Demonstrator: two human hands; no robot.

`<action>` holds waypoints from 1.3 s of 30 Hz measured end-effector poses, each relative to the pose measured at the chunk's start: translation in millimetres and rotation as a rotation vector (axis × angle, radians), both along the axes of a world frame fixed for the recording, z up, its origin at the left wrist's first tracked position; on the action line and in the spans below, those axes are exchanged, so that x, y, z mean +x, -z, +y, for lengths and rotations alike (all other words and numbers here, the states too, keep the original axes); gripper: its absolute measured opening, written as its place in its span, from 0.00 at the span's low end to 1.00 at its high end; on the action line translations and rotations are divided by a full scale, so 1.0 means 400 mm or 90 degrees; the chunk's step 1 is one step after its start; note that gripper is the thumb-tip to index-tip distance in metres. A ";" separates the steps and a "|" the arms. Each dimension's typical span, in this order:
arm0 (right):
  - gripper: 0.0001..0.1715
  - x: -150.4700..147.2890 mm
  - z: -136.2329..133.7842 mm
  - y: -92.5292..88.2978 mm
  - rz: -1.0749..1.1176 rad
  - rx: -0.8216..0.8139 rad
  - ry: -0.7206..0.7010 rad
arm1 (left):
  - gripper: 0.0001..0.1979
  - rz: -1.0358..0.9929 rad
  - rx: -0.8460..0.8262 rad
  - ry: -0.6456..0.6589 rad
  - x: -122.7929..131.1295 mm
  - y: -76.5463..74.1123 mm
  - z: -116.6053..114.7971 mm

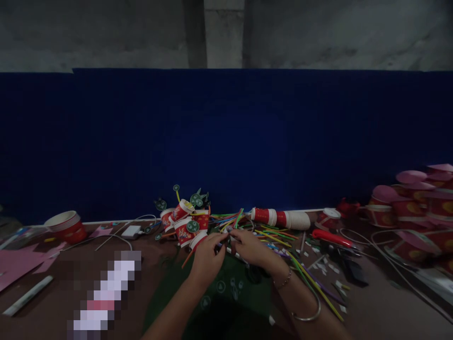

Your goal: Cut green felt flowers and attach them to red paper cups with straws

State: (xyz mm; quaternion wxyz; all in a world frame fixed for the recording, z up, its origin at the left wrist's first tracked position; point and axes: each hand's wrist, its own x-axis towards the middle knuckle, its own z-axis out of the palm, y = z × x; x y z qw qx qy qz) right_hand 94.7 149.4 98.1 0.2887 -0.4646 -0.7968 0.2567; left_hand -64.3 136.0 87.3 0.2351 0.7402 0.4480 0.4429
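Over a dark green mat (208, 316) my left hand (209, 255) and my right hand (250, 246) meet, fingertips pinched close together. Something small and pale is between them, too dim and small to make out. Just left of my left hand stand red paper cups (184, 231) with round green cutouts (193, 226) and coloured straws attached. Behind and right of my right hand lies a loose bundle of coloured straws (272, 233). A stack of red and white paper cups (279, 218) lies on its side behind them. Several small pale figures are printed on the mat.
Brown table (382, 311). At left are stacked red cups (67, 226), pink paper (21, 264), a white marker (28, 296) and a white adapter (132, 232) with cable. At right are a red-handled tool (332, 237), white scraps (323, 267) and pink-topped red cups (406, 208). A blue partition (226, 141) stands behind.
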 end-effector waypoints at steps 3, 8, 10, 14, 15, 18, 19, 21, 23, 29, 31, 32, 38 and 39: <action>0.11 -0.001 -0.006 -0.005 -0.016 0.006 -0.017 | 0.13 0.001 0.008 -0.021 0.002 -0.003 -0.005; 0.16 -0.010 -0.022 -0.027 -0.077 -0.039 -0.019 | 0.06 0.002 -0.008 -0.048 0.005 -0.010 -0.006; 0.17 -0.014 -0.026 -0.033 -0.098 -0.044 -0.011 | 0.04 -0.005 -0.016 -0.052 0.005 -0.010 -0.004; 0.17 -0.019 -0.028 -0.036 -0.104 -0.029 -0.006 | 0.03 -0.022 -0.035 -0.053 0.002 -0.004 0.001; 0.17 -0.019 -0.028 -0.036 -0.100 -0.022 -0.003 | 0.04 -0.024 -0.037 -0.052 0.001 -0.002 0.002; 0.16 -0.021 -0.031 -0.036 -0.092 0.006 0.016 | 0.04 -0.034 -0.043 -0.040 0.000 0.001 0.002; 0.16 -0.021 -0.032 -0.036 -0.088 0.012 0.022 | 0.05 -0.037 -0.043 -0.035 0.000 0.001 0.002; 0.16 -0.023 -0.034 -0.036 -0.069 0.022 0.030 | 0.05 -0.045 -0.033 -0.028 0.000 -0.002 -0.001; 0.16 -0.026 -0.033 -0.033 -0.031 0.034 0.034 | 0.06 -0.049 -0.011 -0.022 0.000 -0.009 -0.005; 0.17 -0.037 -0.029 -0.020 0.202 -0.077 -0.010 | 0.06 -0.050 0.070 -0.016 0.004 -0.033 -0.028; 0.16 -0.039 -0.029 -0.022 0.253 -0.145 -0.009 | 0.05 -0.079 0.074 -0.017 0.006 -0.037 -0.034; 0.16 -0.037 -0.029 -0.024 0.254 -0.152 -0.003 | 0.05 -0.107 0.057 -0.023 0.006 -0.039 -0.035; 0.15 0.007 0.005 -0.011 -0.128 0.034 0.144 | 0.13 -0.365 -0.184 -0.074 -0.007 -0.042 -0.003; 0.14 0.018 0.015 -0.001 -0.220 0.033 0.179 | 0.15 -0.400 -0.219 -0.061 -0.009 -0.041 0.003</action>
